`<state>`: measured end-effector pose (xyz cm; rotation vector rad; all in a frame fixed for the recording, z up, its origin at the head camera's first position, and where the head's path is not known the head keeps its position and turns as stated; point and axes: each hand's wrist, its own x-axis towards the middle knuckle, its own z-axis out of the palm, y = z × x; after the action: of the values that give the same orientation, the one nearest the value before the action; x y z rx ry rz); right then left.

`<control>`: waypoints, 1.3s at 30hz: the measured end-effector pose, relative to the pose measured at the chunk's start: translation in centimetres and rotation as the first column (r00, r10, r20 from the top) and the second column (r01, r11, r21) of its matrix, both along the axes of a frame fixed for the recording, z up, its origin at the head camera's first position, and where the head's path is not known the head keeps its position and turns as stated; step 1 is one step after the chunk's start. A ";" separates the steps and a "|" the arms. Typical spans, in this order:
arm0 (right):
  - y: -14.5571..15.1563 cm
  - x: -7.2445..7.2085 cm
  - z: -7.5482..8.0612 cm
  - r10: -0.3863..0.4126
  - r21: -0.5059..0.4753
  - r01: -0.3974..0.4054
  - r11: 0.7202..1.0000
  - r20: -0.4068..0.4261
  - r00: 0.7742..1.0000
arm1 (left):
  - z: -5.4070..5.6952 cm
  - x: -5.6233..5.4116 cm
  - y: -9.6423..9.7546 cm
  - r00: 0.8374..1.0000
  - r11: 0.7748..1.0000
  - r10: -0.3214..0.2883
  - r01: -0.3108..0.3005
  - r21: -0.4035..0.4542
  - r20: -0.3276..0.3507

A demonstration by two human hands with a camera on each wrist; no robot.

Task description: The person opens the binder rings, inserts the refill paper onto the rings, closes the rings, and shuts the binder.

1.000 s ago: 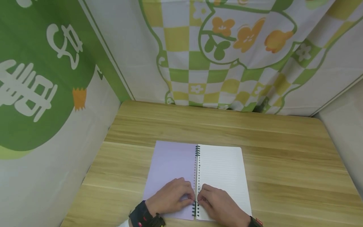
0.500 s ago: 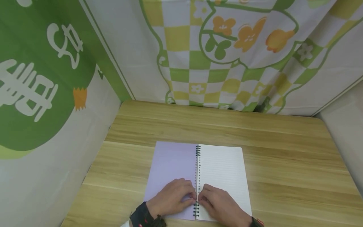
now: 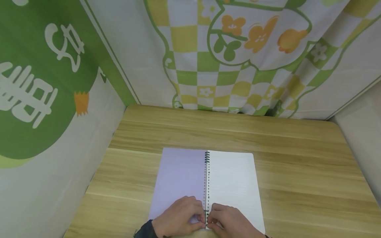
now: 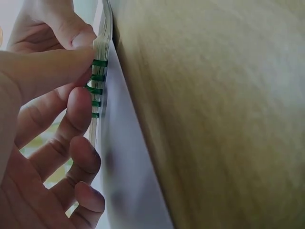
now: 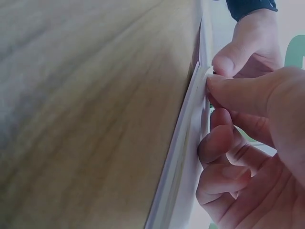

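Note:
A spiral notebook lies open on the table, its purple cover (image 3: 181, 175) at left and a white lined page (image 3: 233, 181) at right. Dark green binding rings (image 3: 207, 157) run through the holes at the far end of the spine, and more green rings (image 4: 96, 90) sit at the near end. Between them the holes show no rings. My left hand (image 3: 180, 216) pinches the near end of the spine by the rings with thumb and forefinger. Facing it, my right hand (image 3: 230, 219) pinches the page-side edge there. The fingertips hide the exact contact.
A wood-grain table (image 3: 297, 165) surrounds the notebook. Behind it hangs a green, yellow and white patterned curtain (image 3: 208, 77), with a green and white cloth (image 3: 98, 138) along the left side. A dark band (image 3: 146, 230) circles my left wrist.
Both hands have slid along the spine toward me, to the notebook's near end. Some rings they covered earlier now show just beyond the fingers. The notebook lies in about the same place.

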<state>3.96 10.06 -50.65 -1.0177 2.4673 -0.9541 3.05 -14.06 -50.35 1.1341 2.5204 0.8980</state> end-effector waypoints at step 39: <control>-0.4 0.2 0.5 -0.018 0.113 0.022 0.993 -0.033 0.999 | 2.7 -1.7 -5.5 0.598 0.608 0.791 -0.791 -0.063 0.132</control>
<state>4.11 9.70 -50.18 -0.9799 2.5307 -0.7989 1.37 -19.57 -47.68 -0.1760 2.8704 1.0952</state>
